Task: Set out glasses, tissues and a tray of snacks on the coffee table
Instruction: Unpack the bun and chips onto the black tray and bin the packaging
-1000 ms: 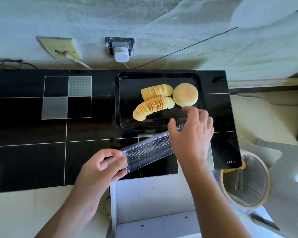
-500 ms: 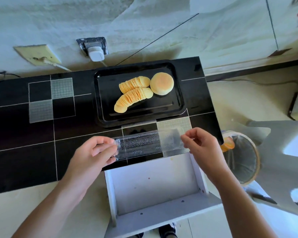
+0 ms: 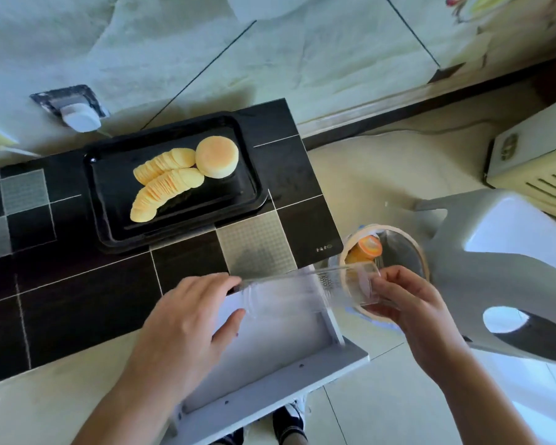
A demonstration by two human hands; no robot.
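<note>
A black tray (image 3: 180,242) stands on the black tiled coffee table (image 3: 77,300). It carries two fanned rows of round yellow crisps (image 3: 164,187) and a round pale cake (image 3: 216,158). In front of the table I hold an empty clear plastic crisp sleeve (image 3: 289,290) lying level. My left hand (image 3: 187,319) pinches its left end, over the table's front edge. My right hand (image 3: 408,309) grips its right end, above the rim of a round waste bin (image 3: 411,245). No glasses or tissues are in view.
An open white drawer (image 3: 270,364) juts out under the sleeve. The bin holds an orange wrapper (image 3: 368,247). A grey-white plastic stool (image 3: 511,252) stands right of the bin. A white heater (image 3: 533,162) is at far right, and a plugged-in charger (image 3: 77,115) sits behind the table.
Both hands have carried the clear sleeve to the right, from over the table's front to the drawer and bin. My right hand moved from near the tray to the sleeve's right end.
</note>
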